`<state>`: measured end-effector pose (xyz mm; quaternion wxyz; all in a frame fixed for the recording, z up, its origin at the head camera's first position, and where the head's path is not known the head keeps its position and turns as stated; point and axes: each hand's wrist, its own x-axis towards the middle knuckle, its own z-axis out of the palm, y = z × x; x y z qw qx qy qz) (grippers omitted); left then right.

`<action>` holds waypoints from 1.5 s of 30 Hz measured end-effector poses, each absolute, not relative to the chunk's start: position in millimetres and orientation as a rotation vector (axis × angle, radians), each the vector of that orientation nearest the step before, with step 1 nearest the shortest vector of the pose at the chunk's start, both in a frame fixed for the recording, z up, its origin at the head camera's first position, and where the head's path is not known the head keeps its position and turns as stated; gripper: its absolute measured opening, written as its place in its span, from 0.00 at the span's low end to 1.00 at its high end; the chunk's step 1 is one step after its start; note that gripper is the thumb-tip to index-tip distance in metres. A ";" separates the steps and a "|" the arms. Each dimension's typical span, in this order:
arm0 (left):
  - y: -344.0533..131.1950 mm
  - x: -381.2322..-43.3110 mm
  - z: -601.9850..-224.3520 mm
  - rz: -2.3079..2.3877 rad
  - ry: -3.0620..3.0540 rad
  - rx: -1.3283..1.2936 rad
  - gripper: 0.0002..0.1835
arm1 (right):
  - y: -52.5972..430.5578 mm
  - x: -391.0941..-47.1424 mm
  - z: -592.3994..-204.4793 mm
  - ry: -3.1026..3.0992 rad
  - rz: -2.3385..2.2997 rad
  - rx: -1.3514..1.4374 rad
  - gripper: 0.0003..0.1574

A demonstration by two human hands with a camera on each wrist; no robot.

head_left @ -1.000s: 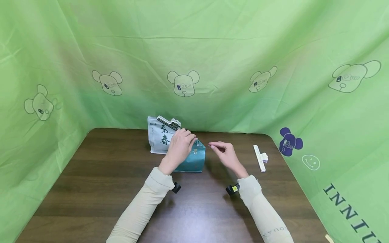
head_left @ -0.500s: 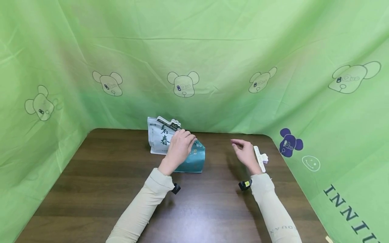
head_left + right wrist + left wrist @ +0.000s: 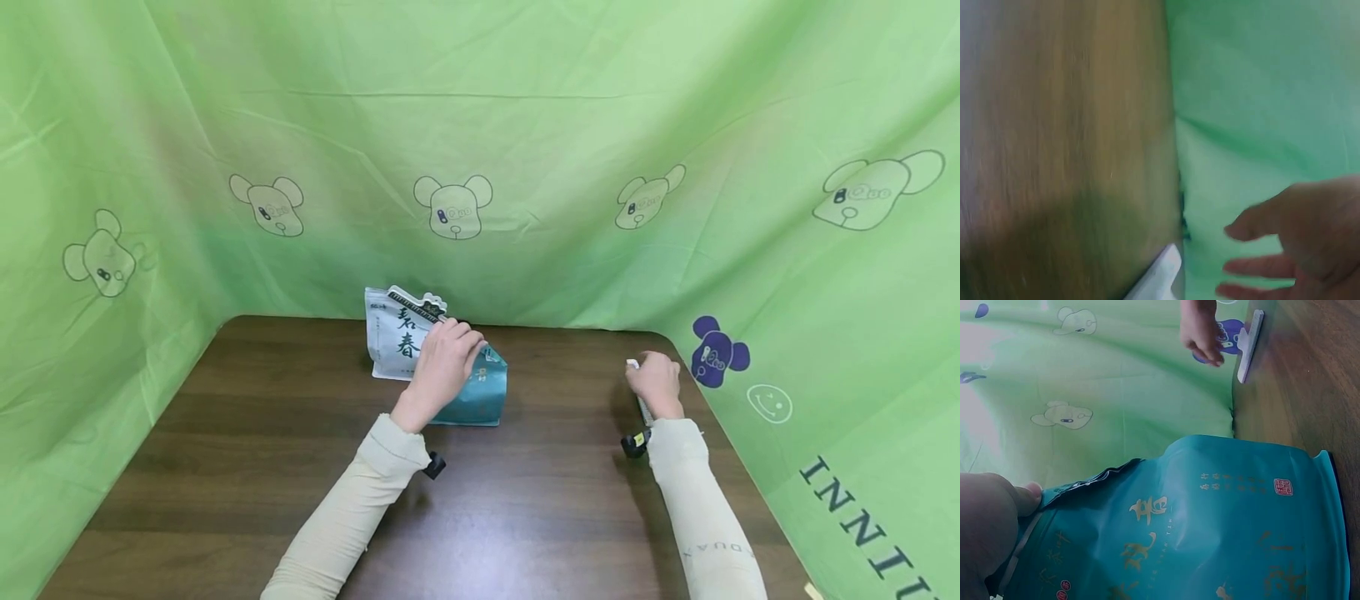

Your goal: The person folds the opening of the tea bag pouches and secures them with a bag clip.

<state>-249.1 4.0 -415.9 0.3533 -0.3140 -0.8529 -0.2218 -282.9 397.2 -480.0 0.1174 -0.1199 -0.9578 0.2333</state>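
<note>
Near the back middle of the table, my left hand [image 3: 446,362] pinches the folded top edge of a teal tea bag [image 3: 483,396]. Gold characters and a small red seal show on the bag in the left wrist view, where the thumb [image 3: 1030,495] presses at its top corner. My right hand [image 3: 656,383] hovers over a white bag clip [image 3: 645,411] at the table's right side, hiding most of it in the head view. Seen from the right wrist, its fingers are spread apart from the clip [image 3: 1159,275], with nothing between them.
A pale blue tea bag [image 3: 386,342] with dark characters stands behind and left of the teal one. A black-and-white clip [image 3: 417,305] sits across its top edge. Green printed cloth [image 3: 525,167] walls in the brown wooden table [image 3: 247,467] behind and at both sides.
My right hand has moved right, from beside the teal bag to over the white clip. The left hand and both bags stay in place.
</note>
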 end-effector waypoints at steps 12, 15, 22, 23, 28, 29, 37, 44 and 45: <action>3.6 -250.0 -417.6 -0.569 -2.199 -0.811 0.03 | 408.3 -270.6 -482.8 -3.058 0.620 -0.671 0.17; 3.4 -250.2 -418.0 -0.570 -2.202 -0.812 0.04 | 408.6 -270.4 -484.2 -3.037 0.620 -0.672 0.16; 2.8 -250.6 -416.1 -0.571 -2.204 -0.806 0.05 | 411.0 -272.2 -487.0 -2.936 0.664 -0.618 0.15; 2.9 -250.7 -415.9 -0.572 -2.206 -0.804 0.04 | 411.0 -272.6 -487.1 -2.927 0.665 -0.608 0.14; 4.2 -250.2 -416.4 -0.566 -2.215 -0.807 0.04 | 408.9 -273.2 -488.1 -2.925 0.669 -0.605 0.11; 4.6 -250.2 -416.9 -0.566 -2.217 -0.809 0.03 | 407.9 -273.0 -487.9 -2.927 0.671 -0.613 0.11; 5.6 -250.0 -417.9 -0.554 -2.206 -0.805 0.04 | 393.2 -271.0 -479.4 -2.894 0.710 -0.522 0.20; 3.9 -248.4 -418.0 -0.557 -2.224 -0.799 0.05 | 376.6 -269.5 -472.3 -2.862 0.852 -0.332 0.26; 3.6 -248.2 -417.8 -0.559 -2.224 -0.799 0.05 | 373.3 -269.5 -470.7 -2.861 0.893 -0.291 0.28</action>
